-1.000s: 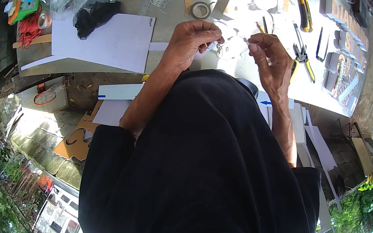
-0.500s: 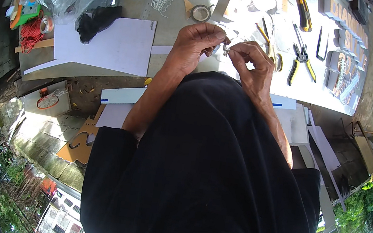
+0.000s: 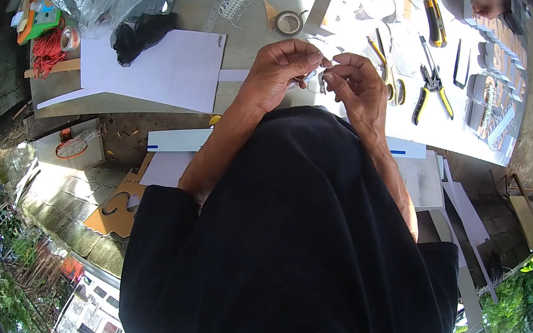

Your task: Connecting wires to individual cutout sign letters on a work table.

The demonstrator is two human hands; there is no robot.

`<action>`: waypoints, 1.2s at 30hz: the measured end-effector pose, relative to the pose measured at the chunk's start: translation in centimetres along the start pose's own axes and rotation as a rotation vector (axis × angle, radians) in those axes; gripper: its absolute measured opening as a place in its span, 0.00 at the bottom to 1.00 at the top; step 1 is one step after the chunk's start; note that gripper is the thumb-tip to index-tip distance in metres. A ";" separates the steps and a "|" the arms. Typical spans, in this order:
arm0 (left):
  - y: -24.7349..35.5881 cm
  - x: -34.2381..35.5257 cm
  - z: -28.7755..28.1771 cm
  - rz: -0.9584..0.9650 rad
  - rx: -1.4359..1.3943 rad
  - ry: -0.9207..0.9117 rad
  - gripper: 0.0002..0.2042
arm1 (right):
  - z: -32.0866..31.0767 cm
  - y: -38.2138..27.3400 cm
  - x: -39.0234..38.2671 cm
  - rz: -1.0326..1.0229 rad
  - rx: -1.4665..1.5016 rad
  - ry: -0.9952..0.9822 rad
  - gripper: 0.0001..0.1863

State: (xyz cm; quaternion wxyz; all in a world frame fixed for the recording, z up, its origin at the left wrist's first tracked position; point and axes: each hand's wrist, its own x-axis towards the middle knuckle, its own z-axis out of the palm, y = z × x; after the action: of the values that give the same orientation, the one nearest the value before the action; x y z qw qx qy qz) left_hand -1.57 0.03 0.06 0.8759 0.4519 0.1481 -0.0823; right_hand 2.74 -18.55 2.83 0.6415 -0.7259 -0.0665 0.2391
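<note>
Small pale grey piece (image 3: 323, 84), kind not resolvable at this size. Narrow, roughly upright in the view; seen at the right hand's (image 3: 360, 91) thumb and fingertips, near the left hand's (image 3: 279, 69) fingertips. Largely covered by fingers; whether both hands touch it: cannot tell.
</note>
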 end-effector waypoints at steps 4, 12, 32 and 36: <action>0.2 -0.4 0.3 0.000 0.020 0.016 0.06 | 0.1 0.0 -0.3 -0.077 -0.002 -0.041 0.20; -0.2 -0.1 -0.1 0.061 0.013 -0.023 0.05 | 0.1 0.0 -0.2 0.025 0.141 -0.055 0.21; -0.6 -0.3 0.0 0.089 0.077 -0.054 0.12 | -0.6 1.8 -0.2 0.127 0.490 -0.017 0.16; 0.0 -0.5 -0.1 0.051 0.115 -0.042 0.14 | -0.9 2.3 0.0 0.093 0.423 0.002 0.13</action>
State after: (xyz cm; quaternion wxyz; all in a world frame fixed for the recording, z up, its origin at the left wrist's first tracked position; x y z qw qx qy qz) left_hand -2.04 0.12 0.13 0.8532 0.5032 0.1133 -0.0779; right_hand 2.65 -19.79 0.70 0.7680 -0.5775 0.0195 0.2763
